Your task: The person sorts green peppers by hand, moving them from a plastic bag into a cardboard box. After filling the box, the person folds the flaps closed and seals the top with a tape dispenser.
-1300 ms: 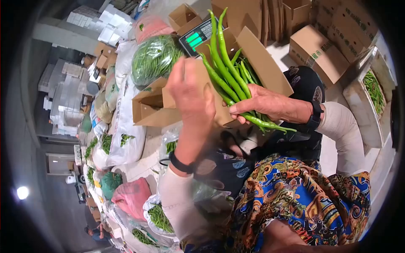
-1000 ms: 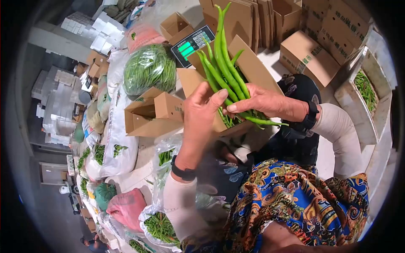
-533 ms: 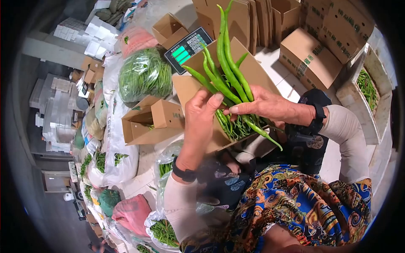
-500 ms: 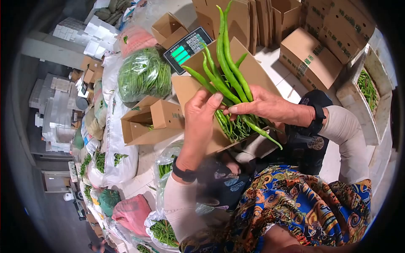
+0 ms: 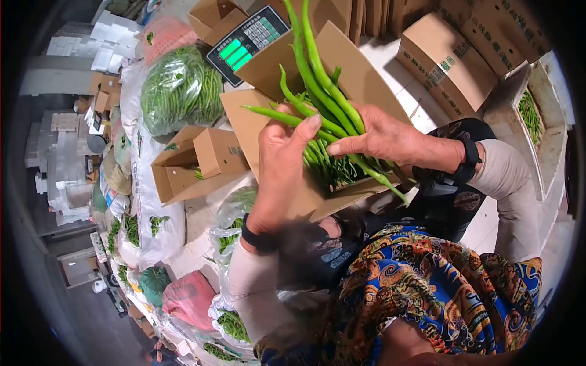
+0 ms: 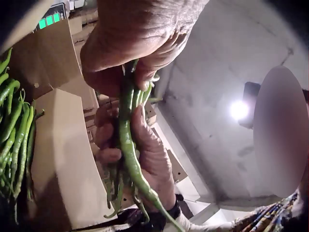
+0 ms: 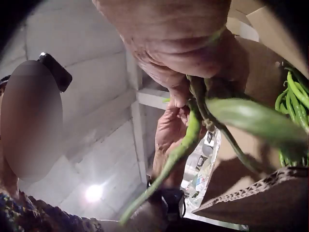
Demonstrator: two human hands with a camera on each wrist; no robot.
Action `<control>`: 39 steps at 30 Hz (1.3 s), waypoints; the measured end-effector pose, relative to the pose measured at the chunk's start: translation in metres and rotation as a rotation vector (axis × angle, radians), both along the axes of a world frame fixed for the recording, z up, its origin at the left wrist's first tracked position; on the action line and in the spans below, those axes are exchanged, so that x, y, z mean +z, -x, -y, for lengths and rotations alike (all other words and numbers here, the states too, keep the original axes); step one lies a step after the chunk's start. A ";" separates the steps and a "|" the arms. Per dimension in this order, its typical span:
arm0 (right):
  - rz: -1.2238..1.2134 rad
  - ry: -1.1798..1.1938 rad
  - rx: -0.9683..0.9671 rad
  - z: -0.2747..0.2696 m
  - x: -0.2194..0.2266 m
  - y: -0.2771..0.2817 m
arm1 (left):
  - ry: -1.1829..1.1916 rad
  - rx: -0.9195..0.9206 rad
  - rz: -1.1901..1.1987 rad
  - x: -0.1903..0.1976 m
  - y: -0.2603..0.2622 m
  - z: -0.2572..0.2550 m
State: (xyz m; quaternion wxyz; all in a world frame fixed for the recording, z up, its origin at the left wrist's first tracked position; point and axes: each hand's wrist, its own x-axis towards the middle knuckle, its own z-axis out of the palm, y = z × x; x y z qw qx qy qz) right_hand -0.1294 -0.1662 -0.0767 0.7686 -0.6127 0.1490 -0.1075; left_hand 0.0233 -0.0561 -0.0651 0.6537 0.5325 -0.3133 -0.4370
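A bunch of long green chili peppers (image 5: 329, 85) is gripped by my right hand (image 5: 390, 137), its thumb lying across them. On the bunch's left side, my left hand (image 5: 281, 161) pinches a pepper whose tip (image 5: 262, 112) points out to the left. Both hands are above an open cardboard box (image 5: 366, 70) that has more chili peppers (image 5: 339, 171) inside. In the left wrist view a curved pepper (image 6: 126, 140) runs down between the two hands. The right wrist view shows stem ends and a pepper (image 7: 186, 145) hanging below the right hand; its fingers are partly hidden.
A scale display (image 5: 247, 46) with green readouts stands behind the box. Left of it are a smaller open carton (image 5: 220, 152) and a clear bag of peppers (image 5: 183, 91). A closed carton (image 5: 448, 64) and a white crate (image 5: 534, 149) are at right; sacks line the left.
My left hand, first raised apart and blurred, has come to the bunch and pinches it. One pepper now angles out leftward. The head view has shifted, bringing more of the box's contents into sight.
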 end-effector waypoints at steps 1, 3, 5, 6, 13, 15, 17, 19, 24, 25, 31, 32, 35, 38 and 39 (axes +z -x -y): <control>-0.056 -0.064 0.030 0.002 0.010 0.001 | 0.022 -0.032 -0.035 -0.001 -0.004 -0.001; -0.065 -0.196 0.045 0.002 0.010 0.000 | 0.066 -0.082 -0.095 0.004 -0.010 -0.005; -0.099 -0.333 -0.022 0.003 0.009 -0.001 | 0.078 -0.094 -0.116 0.003 -0.021 -0.010; -0.137 -0.471 -0.101 0.004 0.010 -0.001 | 0.091 -0.116 -0.140 0.002 -0.026 -0.012; -0.127 -0.108 -0.282 0.037 0.021 0.009 | 0.011 0.023 -0.029 0.004 -0.072 -0.031; -0.241 -0.057 -0.162 0.046 0.026 0.015 | -0.094 0.125 0.042 0.004 -0.075 -0.028; -0.218 -0.110 -0.154 0.034 0.021 0.011 | -0.226 0.065 0.115 -0.021 -0.088 -0.028; -0.226 -0.218 -0.084 0.028 0.011 0.008 | -0.434 0.020 0.314 -0.029 -0.082 -0.023; -0.273 -0.279 -0.032 0.019 0.000 0.002 | -0.564 -0.007 0.544 -0.044 -0.086 -0.009; -0.258 -0.288 -0.016 0.017 -0.003 0.000 | -0.635 0.012 0.889 -0.048 -0.088 -0.007; -0.167 -0.330 0.027 0.014 -0.012 -0.003 | -0.206 0.315 1.057 -0.024 -0.057 0.001; -0.167 -0.328 0.021 0.013 -0.015 -0.003 | -0.259 0.188 0.627 -0.007 -0.041 0.002; -0.135 -0.318 0.019 0.008 -0.021 -0.005 | -0.241 0.022 0.218 -0.006 -0.010 0.007; -0.150 -0.276 0.080 0.005 -0.019 -0.005 | -0.205 -0.152 0.012 -0.009 -0.004 0.011; -0.167 -0.311 0.077 0.005 -0.014 -0.004 | -0.206 -0.138 -0.050 -0.010 -0.003 0.011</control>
